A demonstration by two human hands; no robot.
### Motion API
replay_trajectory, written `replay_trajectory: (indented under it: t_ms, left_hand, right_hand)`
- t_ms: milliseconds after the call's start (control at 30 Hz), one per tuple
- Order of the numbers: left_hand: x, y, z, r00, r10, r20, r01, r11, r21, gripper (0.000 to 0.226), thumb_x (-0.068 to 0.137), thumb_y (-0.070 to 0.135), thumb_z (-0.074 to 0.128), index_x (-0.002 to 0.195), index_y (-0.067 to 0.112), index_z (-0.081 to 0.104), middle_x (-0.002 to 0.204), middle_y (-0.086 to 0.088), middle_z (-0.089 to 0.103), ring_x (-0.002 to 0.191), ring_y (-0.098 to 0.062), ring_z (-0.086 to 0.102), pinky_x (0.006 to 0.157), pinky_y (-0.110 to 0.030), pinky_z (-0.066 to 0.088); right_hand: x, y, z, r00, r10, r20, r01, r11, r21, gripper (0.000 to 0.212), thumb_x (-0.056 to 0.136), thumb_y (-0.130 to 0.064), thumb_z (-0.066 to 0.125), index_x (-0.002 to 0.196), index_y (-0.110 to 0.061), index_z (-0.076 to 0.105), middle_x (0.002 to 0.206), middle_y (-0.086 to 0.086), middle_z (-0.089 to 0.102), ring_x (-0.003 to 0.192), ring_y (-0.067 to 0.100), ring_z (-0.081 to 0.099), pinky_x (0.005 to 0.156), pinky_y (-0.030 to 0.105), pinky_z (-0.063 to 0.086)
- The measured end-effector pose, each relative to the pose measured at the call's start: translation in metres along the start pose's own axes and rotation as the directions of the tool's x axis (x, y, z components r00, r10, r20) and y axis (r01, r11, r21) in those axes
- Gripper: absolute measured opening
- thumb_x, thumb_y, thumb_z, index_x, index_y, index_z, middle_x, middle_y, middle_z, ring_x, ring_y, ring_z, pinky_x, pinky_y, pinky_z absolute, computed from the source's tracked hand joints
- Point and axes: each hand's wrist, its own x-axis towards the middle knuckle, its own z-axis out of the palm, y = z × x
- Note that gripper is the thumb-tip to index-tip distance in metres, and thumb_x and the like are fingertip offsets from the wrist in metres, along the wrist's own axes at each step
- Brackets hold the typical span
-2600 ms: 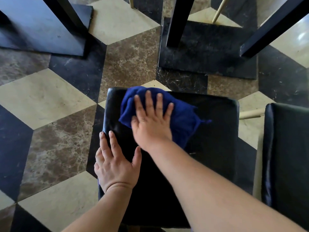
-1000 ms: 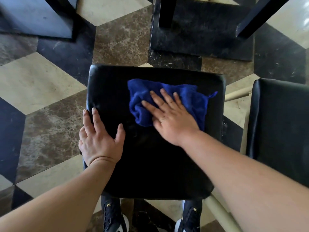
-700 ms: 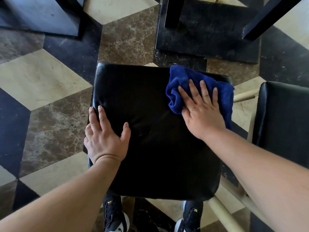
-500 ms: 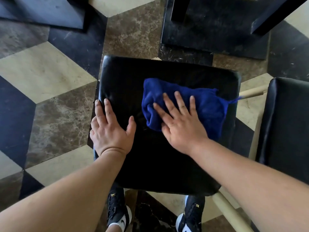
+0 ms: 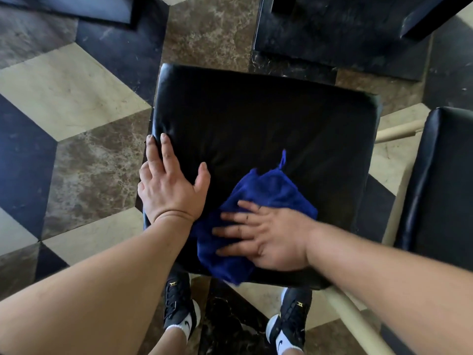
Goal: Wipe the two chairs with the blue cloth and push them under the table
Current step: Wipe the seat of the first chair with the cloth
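Note:
A chair with a black padded seat stands right below me. The blue cloth lies bunched on the seat's near part, reaching its front edge. My right hand presses flat on the cloth, fingers spread and pointing left. My left hand rests flat on the seat's left edge, fingers apart, beside the cloth. A second black-seated chair stands at the right, only its left part in view.
The black table's legs and flat bases stand just beyond the chair, another base at top left. Cream wooden chair rails show between the chairs. My two shoes are under the seat's front edge on the patterned marble floor.
My right hand has dragged the blue cloth from the seat's far right area back to the near edge, turning its fingers leftward. My left hand stayed on the seat's left edge.

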Motion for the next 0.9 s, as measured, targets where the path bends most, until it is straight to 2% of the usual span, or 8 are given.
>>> replay_trajectory:
  t_ms: [100, 167, 300, 400, 567, 700, 800, 900]
  left_hand:
    - [0.0, 0.0, 0.0, 1.0, 0.0, 0.0, 0.0, 1.0, -0.001, 0.097, 0.09, 0.075, 0.041, 0.167, 0.025, 0.009, 0.176, -0.007, 0.01, 0.141, -0.042, 0.036, 0.109, -0.061, 0.037]
    - [0.0, 0.001, 0.0, 1.0, -0.007, 0.002, 0.007, 1.0, -0.006, 0.096, 0.09, 0.075, 0.042, 0.167, 0.026, 0.009, 0.176, -0.005, 0.009, 0.142, -0.041, 0.035, 0.11, -0.062, 0.037]
    - [0.0, 0.001, 0.0, 1.0, -0.002, -0.002, 0.002, 1.0, 0.001, 0.095, 0.091, 0.075, 0.04, 0.166, 0.026, 0.007, 0.176, -0.003, 0.007, 0.143, -0.041, 0.034, 0.111, -0.062, 0.036]
    - [0.0, 0.001, 0.0, 1.0, -0.005, -0.002, 0.005, 1.0, -0.007, 0.095, 0.091, 0.074, 0.041, 0.166, 0.027, 0.006, 0.176, -0.001, 0.006, 0.143, -0.042, 0.033, 0.111, -0.063, 0.035]
    - [0.0, 0.001, 0.001, 1.0, 0.003, -0.01, -0.004, 1.0, -0.011, 0.095, 0.091, 0.073, 0.042, 0.166, 0.026, 0.007, 0.176, -0.002, 0.006, 0.142, -0.044, 0.035, 0.111, -0.064, 0.035]
    - [0.001, 0.0, 0.004, 1.0, 0.001, -0.017, -0.001, 1.0, -0.02, 0.095, 0.091, 0.073, 0.043, 0.166, 0.026, 0.007, 0.176, -0.002, 0.007, 0.141, -0.045, 0.035, 0.111, -0.065, 0.035]
    - [0.001, 0.0, 0.005, 1.0, 0.003, -0.023, -0.004, 1.0, -0.013, 0.095, 0.091, 0.072, 0.043, 0.166, 0.026, 0.008, 0.176, -0.001, 0.007, 0.14, -0.044, 0.035, 0.11, -0.065, 0.036]
    - [0.001, 0.0, 0.005, 1.0, -0.007, -0.02, 0.007, 1.0, -0.008, 0.095, 0.091, 0.072, 0.043, 0.166, 0.026, 0.007, 0.176, -0.002, 0.007, 0.14, -0.044, 0.035, 0.109, -0.065, 0.037]
  right_hand:
    - [-0.01, 0.05, -0.023, 0.969, 0.207, -0.133, -0.214, 0.976, -0.044, 0.057, 0.1, -0.04, 0.041, 0.156, -0.034, 0.041, 0.168, 0.0, 0.029, 0.158, 0.028, 0.015, 0.128, 0.053, 0.003]
    - [-0.018, 0.082, -0.04, 0.919, 0.354, -0.175, -0.365, 0.93, -0.037, 0.059, 0.099, -0.041, 0.035, 0.157, -0.032, 0.039, 0.168, 0.004, 0.029, 0.157, 0.033, 0.019, 0.127, 0.056, 0.007]
    - [-0.033, 0.128, -0.061, 0.788, 0.582, -0.198, -0.595, 0.804, -0.003, 0.065, 0.101, -0.051, 0.022, 0.164, -0.038, 0.013, 0.174, -0.002, 0.007, 0.16, 0.028, 0.0, 0.128, 0.054, -0.003]
    - [-0.036, 0.121, -0.053, 0.75, 0.619, -0.234, -0.644, 0.764, -0.044, 0.065, 0.103, -0.053, 0.02, 0.164, -0.039, 0.004, 0.175, 0.0, 0.001, 0.16, 0.031, -0.006, 0.126, 0.061, -0.002]
    - [-0.065, 0.066, -0.018, 0.883, 0.443, -0.154, -0.464, 0.874, -0.147, 0.066, 0.103, -0.051, 0.028, 0.165, -0.035, 0.009, 0.174, 0.004, 0.005, 0.159, 0.037, -0.006, 0.123, 0.067, 0.0]
    - [-0.096, 0.012, 0.014, 0.983, 0.183, 0.015, -0.179, 0.975, -0.133, 0.062, 0.103, -0.049, 0.034, 0.162, -0.041, 0.019, 0.173, 0.0, 0.009, 0.159, 0.033, -0.011, 0.123, 0.066, -0.006]
    - [-0.114, -0.008, 0.033, 0.994, -0.022, 0.107, 0.03, 0.996, -0.078, 0.054, 0.108, -0.044, 0.033, 0.161, -0.045, 0.02, 0.174, -0.009, 0.003, 0.159, 0.024, -0.016, 0.123, 0.059, -0.015]
    - [-0.113, 0.009, 0.03, 0.988, -0.103, 0.117, 0.105, 0.994, -0.016, 0.051, 0.111, -0.043, 0.029, 0.161, -0.046, 0.021, 0.173, -0.014, 0.003, 0.158, 0.016, -0.015, 0.124, 0.05, -0.018]
